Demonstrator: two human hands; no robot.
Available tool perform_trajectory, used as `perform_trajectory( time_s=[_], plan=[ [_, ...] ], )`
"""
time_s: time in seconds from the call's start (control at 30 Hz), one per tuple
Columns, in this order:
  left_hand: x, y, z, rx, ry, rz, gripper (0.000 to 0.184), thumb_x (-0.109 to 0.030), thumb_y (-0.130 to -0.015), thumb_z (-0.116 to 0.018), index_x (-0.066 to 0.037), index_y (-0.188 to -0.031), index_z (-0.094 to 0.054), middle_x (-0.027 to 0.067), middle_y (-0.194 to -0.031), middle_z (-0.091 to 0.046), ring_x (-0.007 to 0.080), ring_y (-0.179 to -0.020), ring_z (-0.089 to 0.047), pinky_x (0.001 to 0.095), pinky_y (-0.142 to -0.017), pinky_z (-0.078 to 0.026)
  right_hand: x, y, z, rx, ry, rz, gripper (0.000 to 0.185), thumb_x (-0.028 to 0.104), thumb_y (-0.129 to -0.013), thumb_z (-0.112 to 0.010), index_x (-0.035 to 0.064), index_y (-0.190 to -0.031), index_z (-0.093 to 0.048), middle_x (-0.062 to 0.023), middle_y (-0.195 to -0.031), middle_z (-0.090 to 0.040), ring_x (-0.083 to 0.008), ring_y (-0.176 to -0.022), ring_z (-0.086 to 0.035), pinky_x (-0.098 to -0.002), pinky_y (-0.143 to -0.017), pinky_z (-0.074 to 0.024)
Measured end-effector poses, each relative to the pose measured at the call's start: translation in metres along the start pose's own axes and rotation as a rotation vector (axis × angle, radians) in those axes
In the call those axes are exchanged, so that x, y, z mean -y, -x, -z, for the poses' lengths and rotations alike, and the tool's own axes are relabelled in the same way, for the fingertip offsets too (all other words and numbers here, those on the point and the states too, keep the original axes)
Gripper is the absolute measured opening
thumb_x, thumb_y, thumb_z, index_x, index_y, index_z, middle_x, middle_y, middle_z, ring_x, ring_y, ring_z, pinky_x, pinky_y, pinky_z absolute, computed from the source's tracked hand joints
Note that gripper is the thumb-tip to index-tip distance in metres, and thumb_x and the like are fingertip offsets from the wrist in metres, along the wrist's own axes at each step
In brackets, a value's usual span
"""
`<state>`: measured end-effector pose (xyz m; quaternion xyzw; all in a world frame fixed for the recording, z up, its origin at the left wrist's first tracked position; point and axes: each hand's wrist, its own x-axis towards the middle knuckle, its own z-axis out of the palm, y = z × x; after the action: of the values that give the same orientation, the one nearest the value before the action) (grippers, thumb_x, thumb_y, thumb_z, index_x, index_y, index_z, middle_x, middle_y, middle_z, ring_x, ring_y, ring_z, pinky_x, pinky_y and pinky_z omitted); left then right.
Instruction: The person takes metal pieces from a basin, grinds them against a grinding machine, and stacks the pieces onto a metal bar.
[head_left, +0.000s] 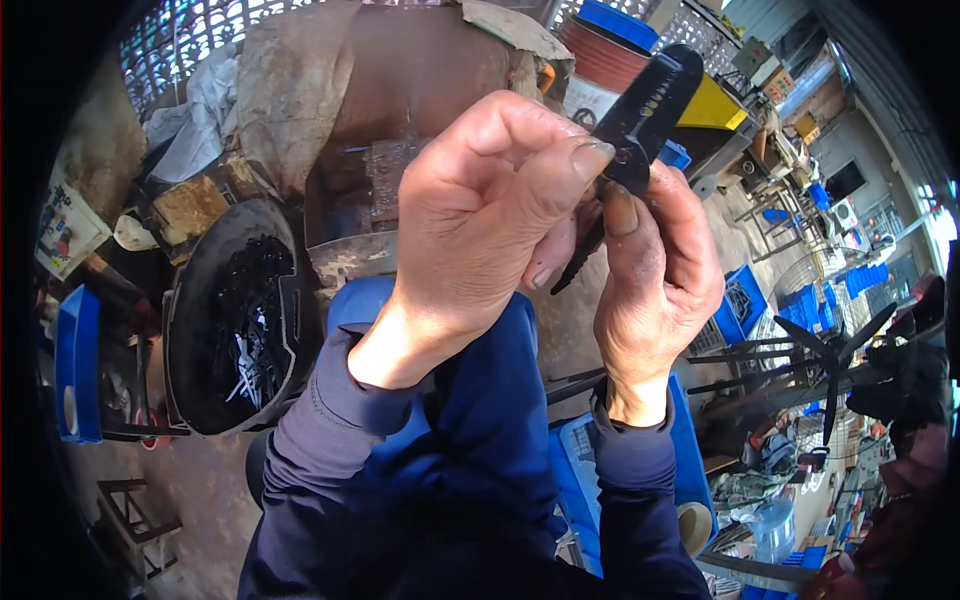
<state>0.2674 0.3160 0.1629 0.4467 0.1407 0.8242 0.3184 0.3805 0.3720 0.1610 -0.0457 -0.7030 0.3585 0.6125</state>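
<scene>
Both hands hold up a pair of black wire strippers [655, 95] in front of me. Its head shows a row of holes with yellowish marks, and a toothed dark part juts out below between the hands. My left hand [465, 225] is closed, its thumb and fingers pinching the tool near its pivot. From the right, my right hand [660, 265] grips the lower part with its thumb against the metal. The fingers cover much of the tool's middle, so I cannot tell whether its two halves are joined there.
To the left stands a dark tub [183, 345] with loose metal pieces inside. A narrow blue bin [78, 370] is farther left. Beside my right forearm is a blue crate [575, 470]. A black-bladed fan [835, 350] and another blue bin [742, 300] are at right.
</scene>
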Motion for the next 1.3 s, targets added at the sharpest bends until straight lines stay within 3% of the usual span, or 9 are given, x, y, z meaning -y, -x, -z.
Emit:
perform_trajectory(
  time_s=[0.07, 0.5, 0.57, 0.9, 1.0, 1.03, 1.1, 1.13, 1.3],
  plan=[
    [0.005, 0.000, -0.003, 0.060, -0.024, -0.007, 0.006, -0.010, -0.099, -0.059, -0.004, -0.098, -0.058, 0.0050, -0.093, -0.059, 0.0046, -0.044, -0.043, 0.0197, -0.038, -0.031, 0.005, 0.003, 0.005, -0.006, 0.007, -0.016, 0.030, -0.008, -0.088, -0.062, -0.0044, -0.118, -0.065, -0.0038, -0.087, -0.058, -0.0064, -0.073, -0.053, -0.0179, -0.062, -0.0416],
    [0.030, -0.001, 0.017, 0.107, 0.036, 0.041, 0.007, -0.008, -0.098, -0.059, -0.002, -0.099, -0.056, 0.0051, -0.095, -0.056, 0.0040, -0.046, -0.045, 0.0189, -0.038, -0.030, -0.023, 0.016, 0.016, -0.027, 0.123, 0.011, 0.030, 0.004, -0.087, -0.069, -0.0064, -0.115, -0.064, -0.0070, -0.087, -0.060, -0.0092, -0.072, -0.053, -0.0197, -0.062, -0.0419],
    [0.034, 0.000, 0.027, 0.053, 0.062, 0.064, 0.008, -0.005, -0.096, -0.064, -0.001, -0.101, -0.059, 0.0016, -0.075, -0.060, 0.0014, -0.049, -0.046, 0.0166, -0.041, -0.036, -0.033, 0.016, 0.011, -0.009, 0.107, -0.005, 0.029, 0.004, -0.087, -0.069, -0.0065, -0.114, -0.064, -0.0066, -0.087, -0.060, -0.0086, -0.072, -0.052, -0.0196, -0.062, -0.0416],
    [0.068, 0.002, 0.093, -0.343, -0.092, 0.247, 0.011, -0.018, -0.099, -0.062, -0.008, -0.099, -0.061, -0.0020, -0.074, -0.056, 0.0039, -0.049, -0.043, 0.0211, -0.043, -0.029, -0.105, 0.026, -0.029, 0.018, 0.170, -0.333, 0.023, -0.004, -0.087, -0.065, -0.0028, -0.110, -0.067, -0.0023, -0.081, -0.058, -0.0053, -0.068, -0.052, -0.0205, -0.058, -0.0424],
    [0.081, 0.004, 0.122, -0.449, -0.065, 0.341, 0.014, -0.017, -0.099, -0.062, -0.004, -0.102, -0.056, 0.0009, -0.078, -0.057, 0.0044, -0.060, -0.051, 0.0203, -0.051, -0.039, -0.138, 0.033, -0.044, 0.116, 0.512, -0.121, 0.025, -0.004, -0.082, -0.067, 0.0001, -0.106, -0.068, -0.0090, -0.074, -0.056, -0.0169, -0.061, -0.054, -0.0296, -0.056, -0.0465],
    [0.088, 0.005, 0.128, -0.457, -0.066, 0.340, 0.014, -0.017, -0.099, -0.062, -0.004, -0.102, -0.056, 0.0009, -0.078, -0.057, 0.0044, -0.060, -0.051, 0.0203, -0.051, -0.039, -0.139, 0.032, -0.050, 0.173, 0.598, -0.111, 0.022, -0.002, -0.080, -0.067, 0.0003, -0.102, -0.067, -0.0135, -0.075, -0.055, -0.0282, -0.064, -0.058, -0.0369, -0.058, -0.0483],
    [0.101, 0.006, 0.135, -0.599, -0.261, 0.328, 0.020, -0.020, -0.098, -0.063, -0.004, -0.105, -0.054, 0.0006, -0.086, -0.056, 0.0045, -0.074, -0.051, 0.0202, -0.063, -0.043, -0.155, 0.038, -0.062, 0.251, 0.654, -0.071, 0.017, -0.002, -0.085, -0.066, -0.0003, -0.102, -0.066, -0.0141, -0.079, -0.058, -0.0266, -0.066, -0.060, -0.0351, -0.060, -0.0485],
    [0.100, 0.008, 0.140, -0.612, -0.263, 0.376, 0.021, -0.021, -0.098, -0.063, -0.004, -0.106, -0.053, 0.0003, -0.091, -0.054, 0.0045, -0.082, -0.048, 0.0210, -0.071, -0.043, -0.159, 0.040, -0.065, 0.318, 0.639, -0.127, 0.022, -0.001, -0.081, -0.067, 0.0005, -0.103, -0.063, -0.0182, -0.086, -0.057, -0.0411, -0.073, -0.060, -0.0454, -0.061, -0.0487],
    [0.101, 0.005, 0.159, -0.678, -0.283, 0.371, 0.017, -0.019, -0.100, -0.056, -0.004, -0.107, -0.053, 0.0001, -0.089, -0.053, 0.0050, -0.078, -0.048, 0.0220, -0.069, -0.043, -0.176, 0.039, -0.080, 0.384, 0.575, -0.142, 0.022, -0.002, -0.084, -0.065, -0.0001, -0.106, -0.064, -0.0161, -0.086, -0.058, -0.0343, -0.073, -0.061, -0.0398, -0.063, -0.0497]
  ],
)
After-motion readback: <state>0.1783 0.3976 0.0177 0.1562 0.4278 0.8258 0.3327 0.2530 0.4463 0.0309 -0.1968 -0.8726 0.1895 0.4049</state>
